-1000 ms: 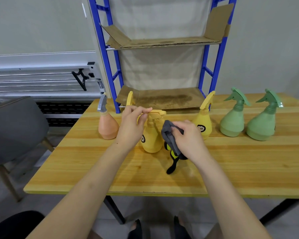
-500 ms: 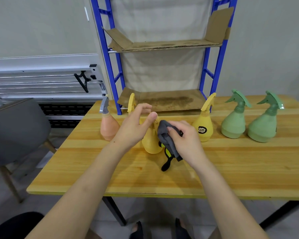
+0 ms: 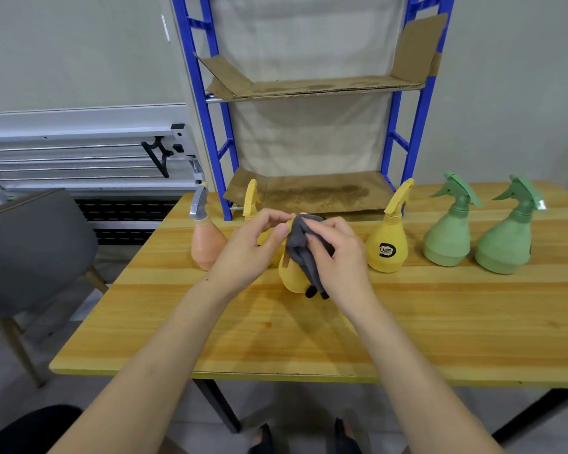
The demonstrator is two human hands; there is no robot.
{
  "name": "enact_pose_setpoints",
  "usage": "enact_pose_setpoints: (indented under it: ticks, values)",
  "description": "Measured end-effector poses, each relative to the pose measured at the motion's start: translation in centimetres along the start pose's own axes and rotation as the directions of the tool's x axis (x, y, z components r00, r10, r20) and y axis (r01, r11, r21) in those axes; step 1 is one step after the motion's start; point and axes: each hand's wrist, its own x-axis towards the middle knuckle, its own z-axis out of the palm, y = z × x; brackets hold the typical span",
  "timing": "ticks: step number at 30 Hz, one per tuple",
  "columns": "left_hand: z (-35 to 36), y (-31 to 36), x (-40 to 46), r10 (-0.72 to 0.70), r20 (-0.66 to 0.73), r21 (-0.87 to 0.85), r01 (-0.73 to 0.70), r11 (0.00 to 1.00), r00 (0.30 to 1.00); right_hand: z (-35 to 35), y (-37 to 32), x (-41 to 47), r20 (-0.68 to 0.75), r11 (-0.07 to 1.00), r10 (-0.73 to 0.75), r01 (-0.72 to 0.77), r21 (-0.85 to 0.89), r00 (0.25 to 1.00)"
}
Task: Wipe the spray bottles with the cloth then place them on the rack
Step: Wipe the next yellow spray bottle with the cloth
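Note:
A yellow spray bottle [image 3: 291, 276] stands on the wooden table [image 3: 407, 322] at centre. My left hand [image 3: 250, 250] holds its top, fingers curled round the spray head. My right hand [image 3: 338, 260] grips a grey cloth [image 3: 300, 244] and presses it against the bottle's upper side. Behind my left hand a second yellow bottle [image 3: 251, 199] is mostly hidden. A peach bottle [image 3: 205, 244] stands left. Another yellow bottle [image 3: 389, 247] and two green ones [image 3: 446, 237] [image 3: 505, 244] stand to the right. The blue rack [image 3: 312, 93] with cardboard shelves rises behind.
A grey chair [image 3: 30, 244] stands left of the table. A metal folding frame [image 3: 89, 158] leans by the wall behind it. My feet [image 3: 305, 440] show under the table's front edge.
My right hand has slid the cloth up the yellow bottle toward its top. My left hand shifted its grip on the spray head. The view has moved slightly closer.

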Motion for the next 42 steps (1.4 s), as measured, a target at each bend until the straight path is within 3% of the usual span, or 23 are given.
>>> enact_pose_setpoints:
  ticks: [10,15,19,29,33,36,42]
  values:
    - [0.8,0.6,0.5,0.051,-0.141,0.112,-0.035,0.993,0.989,0.7,2.2,-1.5,0.016,0.975,-0.012,0.016,-0.224,1.000]
    - [1.1,1.4,1.2,0.010,-0.186,0.163,0.021,0.986,0.982,0.2,0.9,-0.7,-0.175,0.978,-0.124,0.090,-0.188,0.977]
    - [1.0,1.3,0.8,0.008,-0.238,0.193,0.039,0.980,0.971,1.3,0.9,-0.1,-0.059,0.958,-0.212,0.196,-0.208,0.975]
    - [0.6,1.4,1.4,-0.013,-0.240,0.274,0.081,0.958,0.971,1.3,3.0,-3.8,-0.065,0.980,0.053,-0.065,-0.187,0.996]
    - [0.8,1.3,1.2,-0.007,-0.232,0.249,0.066,0.966,0.973,0.7,0.7,-2.4,-0.148,0.975,-0.146,0.118,-0.187,0.978]
    - [0.9,1.3,1.2,-0.012,-0.217,0.252,0.068,0.965,0.976,1.3,0.4,-0.4,-0.117,0.951,-0.226,0.193,-0.243,0.967]
    - [1.0,1.2,1.6,-0.009,-0.205,0.295,0.071,0.953,0.979,1.6,2.6,-1.1,-0.068,0.979,0.003,-0.017,-0.201,0.998]
